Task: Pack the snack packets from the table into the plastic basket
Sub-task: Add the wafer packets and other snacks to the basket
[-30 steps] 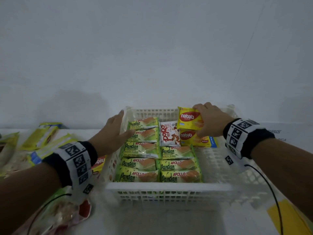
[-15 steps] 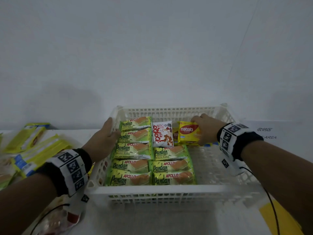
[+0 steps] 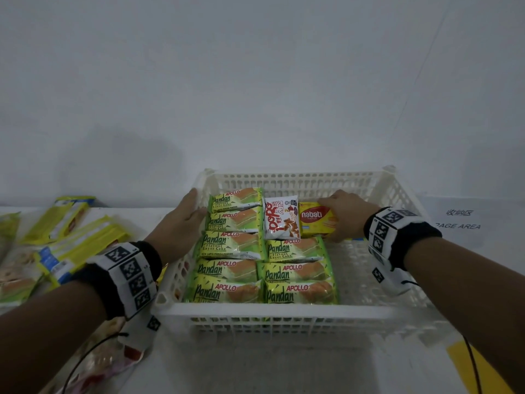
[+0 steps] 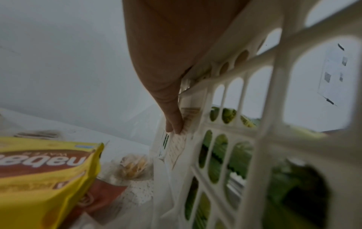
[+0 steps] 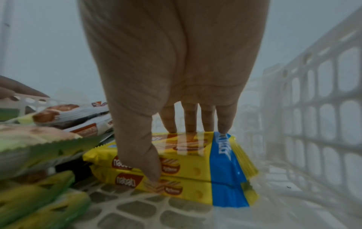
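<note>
Head view has the white plastic basket (image 3: 284,311) sitting on the white table (image 3: 284,371), pushed up near the wall. Left half of it is stuffed with green Pandan cake packets (image 3: 227,244) in two columns, and a white Popo packet (image 3: 281,220) stands between the far Pandan ones and the yellow Nabati wafer packets (image 3: 315,220). So the Nabati stack has packets crowding it on the left, and bare basket floor to the right. Out on the table left of the basket there's still a loose pile of yellow packets (image 3: 65,223), plus some other bags by the near-left corner. A paper label (image 3: 460,220) with printed text lies on the table off to the right.

Right hand (image 3: 345,216) is down inside the basket with the Nabati packets pinched. In the right wrist view it's two of them stacked flat on the basket floor (image 5: 176,206), thumb (image 5: 145,162) curled onto the near edge, the other fingers (image 5: 195,119) on the far edge.

Left hand (image 3: 179,226) lies on the basket's left rim, fingers fairly straight along the outer wall, holding nothing. The left wrist view shows a fingertip (image 4: 174,124) touching the wall.

Both forearms come in from the near side, wrists with marker bands (image 3: 127,277).
</note>
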### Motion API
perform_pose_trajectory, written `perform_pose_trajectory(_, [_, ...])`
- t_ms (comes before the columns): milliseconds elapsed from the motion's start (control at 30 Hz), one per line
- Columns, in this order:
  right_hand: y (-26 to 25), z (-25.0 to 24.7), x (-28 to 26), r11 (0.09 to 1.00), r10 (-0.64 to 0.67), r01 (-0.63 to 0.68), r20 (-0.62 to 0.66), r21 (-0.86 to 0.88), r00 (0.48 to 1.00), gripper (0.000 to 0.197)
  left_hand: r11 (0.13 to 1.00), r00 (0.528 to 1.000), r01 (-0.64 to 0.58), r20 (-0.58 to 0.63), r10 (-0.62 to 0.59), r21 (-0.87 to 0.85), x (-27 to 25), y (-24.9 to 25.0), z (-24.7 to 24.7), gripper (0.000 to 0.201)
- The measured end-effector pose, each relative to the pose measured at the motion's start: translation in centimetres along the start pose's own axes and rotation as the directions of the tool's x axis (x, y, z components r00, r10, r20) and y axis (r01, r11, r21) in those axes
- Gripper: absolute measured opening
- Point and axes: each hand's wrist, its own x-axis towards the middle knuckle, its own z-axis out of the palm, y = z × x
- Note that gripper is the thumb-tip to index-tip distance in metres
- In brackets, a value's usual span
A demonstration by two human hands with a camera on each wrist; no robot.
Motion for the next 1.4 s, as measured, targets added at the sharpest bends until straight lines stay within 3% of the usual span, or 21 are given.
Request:
perform_pose_trajectory(700, [-0.6, -0.3, -0.9, 1.0, -0.024, 0.025, -0.058, 0.011, 0.998, 0.077, 1.0, 0.999, -0.024, -0.025, 0.024, 0.005, 0.5, -0.7, 0.1, 0.061])
perform_pose_trajectory(1200, [-0.9, -2.1, -1.6, 0.998, -0.051, 0.055, -0.114, 0.029, 0.992, 0.08, 1.0, 1.0, -0.008, -0.028, 0.008, 0.023, 0.1, -0.1, 0.1, 0.059])
perform_pose_trajectory(1400, [-2.6, -4.0, -3.0, 0.991, -0.097, 0.119, -0.276, 0.063, 0.956, 0.053, 0.992, 1.0, 0.002, -0.014, 0.0, 0.123, -0.7, 1.6, -0.4, 0.06])
